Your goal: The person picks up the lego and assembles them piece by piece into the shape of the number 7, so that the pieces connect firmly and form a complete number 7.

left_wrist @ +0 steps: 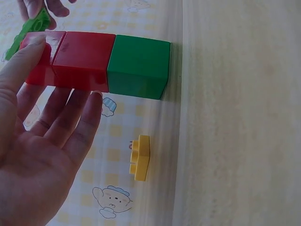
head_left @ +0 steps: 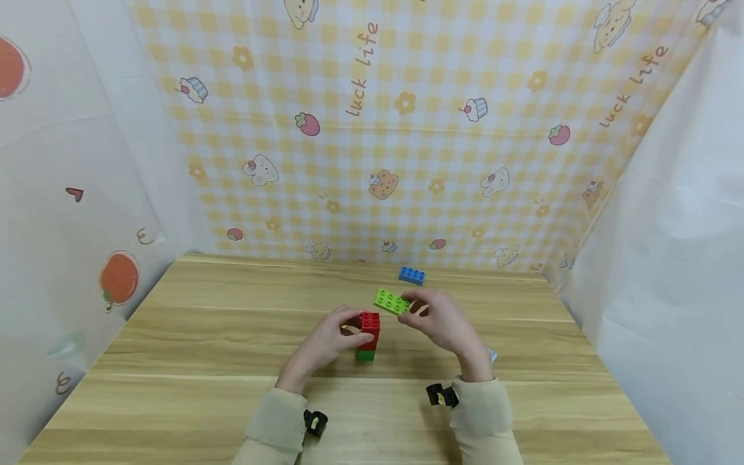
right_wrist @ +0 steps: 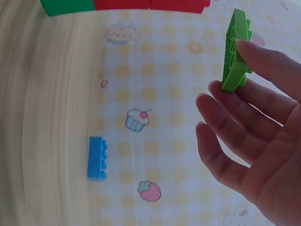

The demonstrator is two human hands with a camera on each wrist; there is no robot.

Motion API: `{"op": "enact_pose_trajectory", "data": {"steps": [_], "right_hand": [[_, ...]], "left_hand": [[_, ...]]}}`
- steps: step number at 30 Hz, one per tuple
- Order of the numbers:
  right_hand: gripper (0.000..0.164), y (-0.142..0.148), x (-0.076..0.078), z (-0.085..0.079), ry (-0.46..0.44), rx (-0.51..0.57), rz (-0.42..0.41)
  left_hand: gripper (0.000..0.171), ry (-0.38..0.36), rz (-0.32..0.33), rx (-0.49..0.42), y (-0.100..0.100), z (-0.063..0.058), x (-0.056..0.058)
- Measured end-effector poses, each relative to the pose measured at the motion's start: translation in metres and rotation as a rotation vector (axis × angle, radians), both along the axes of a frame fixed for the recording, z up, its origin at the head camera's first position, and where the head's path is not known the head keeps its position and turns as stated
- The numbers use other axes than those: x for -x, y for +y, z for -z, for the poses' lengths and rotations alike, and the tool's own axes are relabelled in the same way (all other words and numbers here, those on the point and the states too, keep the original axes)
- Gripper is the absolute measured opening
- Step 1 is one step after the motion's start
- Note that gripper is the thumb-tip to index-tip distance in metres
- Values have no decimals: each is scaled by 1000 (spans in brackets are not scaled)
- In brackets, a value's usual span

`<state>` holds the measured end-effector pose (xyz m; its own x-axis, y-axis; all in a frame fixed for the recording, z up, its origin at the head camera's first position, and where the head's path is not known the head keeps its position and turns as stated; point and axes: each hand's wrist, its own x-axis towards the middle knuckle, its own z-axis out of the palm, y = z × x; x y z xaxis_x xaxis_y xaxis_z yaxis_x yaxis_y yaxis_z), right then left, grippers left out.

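Note:
A tower of two red blocks (left_wrist: 87, 61) on a dark green block (left_wrist: 138, 66) stands upright on the table. My left hand (head_left: 327, 337) grips the upper red part, thumb on the near side and fingers behind. My right hand (head_left: 438, 318) pinches a flat light green brick (head_left: 391, 301) by its right end, between thumb and fingertips. The brick is held in the air just above and right of the tower's studded top, apart from it. In the right wrist view its hollow underside (right_wrist: 230, 52) faces the tower side.
A blue brick (head_left: 412, 276) lies at the back of the wooden table (head_left: 232, 361), near the patterned backdrop. Behind the left hand sits a yellow brick (left_wrist: 141, 157). A small pale blue thing (head_left: 493, 354) shows partly beside the right wrist. White cloth hangs on both sides.

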<state>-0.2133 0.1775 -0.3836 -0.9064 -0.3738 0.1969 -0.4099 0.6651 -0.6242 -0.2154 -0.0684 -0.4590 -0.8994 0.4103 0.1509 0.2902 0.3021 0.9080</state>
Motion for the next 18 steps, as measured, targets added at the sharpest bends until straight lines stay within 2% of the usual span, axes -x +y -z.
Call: {"op": "enact_pose_trajectory", "data": {"steps": [6, 18], "right_hand": [[30, -14, 0, 0, 26, 13, -103], [27, -31, -1, 6, 36, 17, -173]], "left_hand": [[40, 9, 6, 1, 0, 0, 1], [35, -1, 22, -20, -1, 1, 1]]}}
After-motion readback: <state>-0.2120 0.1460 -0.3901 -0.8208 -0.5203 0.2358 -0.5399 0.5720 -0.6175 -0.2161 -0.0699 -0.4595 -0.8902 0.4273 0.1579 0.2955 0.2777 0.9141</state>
